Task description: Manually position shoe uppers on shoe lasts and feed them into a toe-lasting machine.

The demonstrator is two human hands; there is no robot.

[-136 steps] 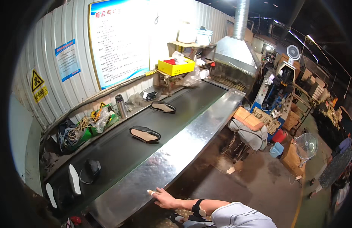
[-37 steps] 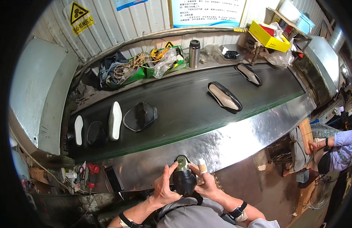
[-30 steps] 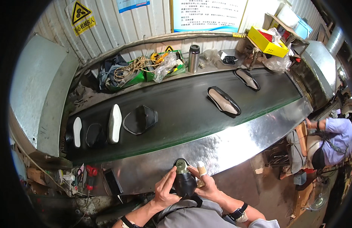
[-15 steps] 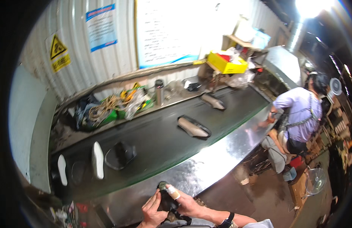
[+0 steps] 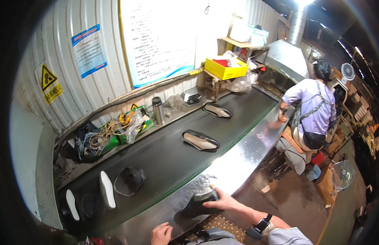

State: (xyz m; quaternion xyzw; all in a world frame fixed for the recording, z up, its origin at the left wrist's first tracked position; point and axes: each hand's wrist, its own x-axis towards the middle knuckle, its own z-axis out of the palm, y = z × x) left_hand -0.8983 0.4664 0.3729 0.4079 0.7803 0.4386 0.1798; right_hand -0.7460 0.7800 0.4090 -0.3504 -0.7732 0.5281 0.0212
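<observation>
While gripping a dark, glossy black shoe (image 5: 196, 205) in the bare right hand (image 5: 220, 199), has that hand half closed, thumb and fingers spread over one side. Has the shoe at the near edge of a smooth silvery metal ledge (image 5: 247, 152); cannot tell about contact between the two. Holds the bare left hand (image 5: 161, 234) at 8 o'clock from the shoe and apart from it, fingers loosely curled, nothing visible in its grasp. Faces a long black conveyor belt (image 5: 169, 161) beyond the ledge. Sees on it, at 12 o'clock, two black-and-beige shoes (image 5: 200, 141), one behind the other; between 9 and 10 o'clock, an open black upper (image 5: 130, 181); at 9 o'clock, two slim white sole-shaped pieces (image 5: 107, 189). Sees a silvery cylindrical bottle (image 5: 158, 111) at 11 o'clock, and a co-worker in a lilac shirt (image 5: 314, 108) near 2 o'clock.
</observation>
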